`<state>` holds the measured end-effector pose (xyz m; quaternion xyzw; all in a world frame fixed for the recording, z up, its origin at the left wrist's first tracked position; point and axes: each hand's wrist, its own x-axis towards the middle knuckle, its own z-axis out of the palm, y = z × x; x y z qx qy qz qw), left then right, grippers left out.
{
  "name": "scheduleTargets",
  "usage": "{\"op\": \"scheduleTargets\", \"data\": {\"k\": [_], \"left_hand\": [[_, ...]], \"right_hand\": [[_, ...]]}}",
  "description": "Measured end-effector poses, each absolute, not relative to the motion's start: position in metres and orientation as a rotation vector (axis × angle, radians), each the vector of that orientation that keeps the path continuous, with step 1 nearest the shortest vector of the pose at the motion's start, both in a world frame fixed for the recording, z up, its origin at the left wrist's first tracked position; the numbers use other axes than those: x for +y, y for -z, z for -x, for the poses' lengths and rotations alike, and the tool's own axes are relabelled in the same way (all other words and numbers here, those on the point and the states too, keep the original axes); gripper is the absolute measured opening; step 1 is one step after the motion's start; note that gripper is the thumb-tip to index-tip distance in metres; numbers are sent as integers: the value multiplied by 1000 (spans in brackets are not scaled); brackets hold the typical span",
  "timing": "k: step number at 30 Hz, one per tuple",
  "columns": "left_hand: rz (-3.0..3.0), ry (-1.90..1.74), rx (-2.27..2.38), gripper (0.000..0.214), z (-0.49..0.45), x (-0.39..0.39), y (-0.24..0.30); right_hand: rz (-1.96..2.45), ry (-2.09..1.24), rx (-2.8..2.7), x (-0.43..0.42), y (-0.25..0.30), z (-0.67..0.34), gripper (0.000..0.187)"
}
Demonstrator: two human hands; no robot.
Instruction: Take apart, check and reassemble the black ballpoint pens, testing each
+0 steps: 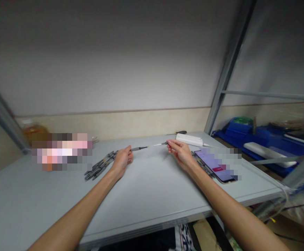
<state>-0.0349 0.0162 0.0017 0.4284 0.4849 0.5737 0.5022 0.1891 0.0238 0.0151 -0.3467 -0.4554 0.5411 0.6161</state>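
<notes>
My left hand (pixel 122 161) is closed round the grey barrel of a pen (pixel 139 148) just above the grey table (pixel 152 195). My right hand (pixel 179 151) pinches the pen's thin inner refill (pixel 157 144) at its far end, and the refill stretches between the two hands. A row of several dark pens (pixel 99 166) lies on the table just left of my left hand.
A phone (pixel 216 164) with a lit screen lies right of my right hand. A white device (pixel 189 140) and a dark tool (pixel 179 132) rest near the back edge. Blue bins (pixel 258 139) stand beyond a metal post (pixel 227 66) on the right. An amber bottle (pixel 34 132) stands at the back left.
</notes>
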Motion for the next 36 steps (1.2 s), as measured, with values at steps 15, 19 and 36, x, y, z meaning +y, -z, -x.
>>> {"op": "scheduleTargets", "data": {"k": [15, 19, 36], "left_hand": [[-1302, -1245, 1114, 43, 34, 21, 15], [-1462, -1248, 1171, 41, 33, 17, 14], [-1208, -1420, 1008, 28, 32, 12, 2]], "right_hand": [[766, -1351, -1184, 21, -6, -183, 29], [777, -1355, -1187, 21, -7, -184, 30], [1113, -985, -1613, 20, -4, -183, 46]]}}
